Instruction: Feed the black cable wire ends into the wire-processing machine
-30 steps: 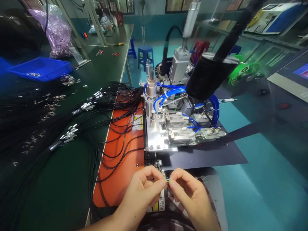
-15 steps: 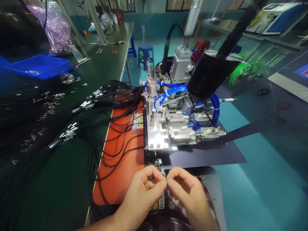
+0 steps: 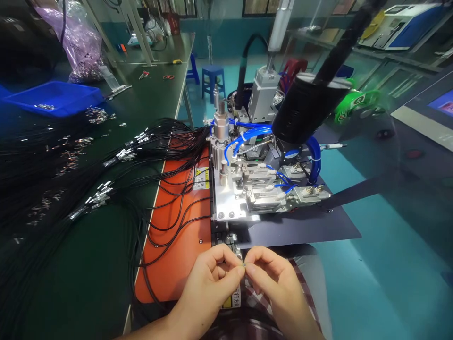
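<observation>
Left hand point(image 3: 216, 283): thumb and forefinger pinched on thin wires point(image 3: 244, 265), mostly hidden. Right hand point(image 3: 278, 285): thumb and forefinger pinched at the same wires, which lie between both sets of fingertips. Beyond: machine point(image 3: 264, 189), bright plate's near edge closest. Leftward: orange panel point(image 3: 177, 276), black cables point(image 3: 170, 243) crossing its left edge.

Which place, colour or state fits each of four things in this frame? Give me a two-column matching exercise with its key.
Things
1. Tray
2. Right hand
3. Reel
4. Panel

Places, colours, states
A. Green, beside the black cylinder
B. Orange, with black cables crossing it
C. Blue, far left
D. Thumb and fingertips pinched, low in view

Right pairs: 1-C, 2-D, 3-A, 4-B
</observation>
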`<action>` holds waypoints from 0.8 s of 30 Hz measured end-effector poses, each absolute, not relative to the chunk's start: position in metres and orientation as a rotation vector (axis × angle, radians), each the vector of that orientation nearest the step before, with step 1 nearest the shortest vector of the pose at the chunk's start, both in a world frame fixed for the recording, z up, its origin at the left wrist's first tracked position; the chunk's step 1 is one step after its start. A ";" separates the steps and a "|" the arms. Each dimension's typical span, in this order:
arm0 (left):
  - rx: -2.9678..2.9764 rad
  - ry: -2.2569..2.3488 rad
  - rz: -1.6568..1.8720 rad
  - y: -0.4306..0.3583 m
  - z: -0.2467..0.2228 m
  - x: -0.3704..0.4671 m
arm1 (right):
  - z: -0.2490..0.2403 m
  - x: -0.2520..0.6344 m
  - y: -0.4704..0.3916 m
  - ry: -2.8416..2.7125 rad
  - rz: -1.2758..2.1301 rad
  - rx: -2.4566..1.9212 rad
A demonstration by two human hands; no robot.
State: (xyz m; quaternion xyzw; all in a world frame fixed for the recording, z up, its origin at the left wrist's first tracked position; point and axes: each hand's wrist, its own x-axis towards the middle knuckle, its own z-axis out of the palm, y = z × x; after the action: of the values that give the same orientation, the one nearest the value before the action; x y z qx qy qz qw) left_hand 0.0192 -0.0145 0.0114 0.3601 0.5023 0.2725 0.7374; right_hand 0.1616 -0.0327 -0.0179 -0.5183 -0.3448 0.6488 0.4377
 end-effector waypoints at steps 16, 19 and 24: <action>0.720 1.065 0.451 -0.008 0.014 0.016 | -0.009 0.186 -0.003 -0.810 2.135 -1.045; 0.736 1.073 0.426 -0.007 0.015 0.016 | -0.009 0.190 0.002 -0.870 2.185 -1.009; 0.752 1.063 0.351 -0.006 0.015 0.016 | -0.007 0.195 0.008 -0.884 2.319 -0.992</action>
State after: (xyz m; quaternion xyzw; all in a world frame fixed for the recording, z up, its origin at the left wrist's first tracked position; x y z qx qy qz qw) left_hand 0.0159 -0.0063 0.0153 0.3479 0.4920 0.1624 0.7813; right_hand 0.1949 0.0083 -0.0070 -0.3609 -0.3218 0.8440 0.2321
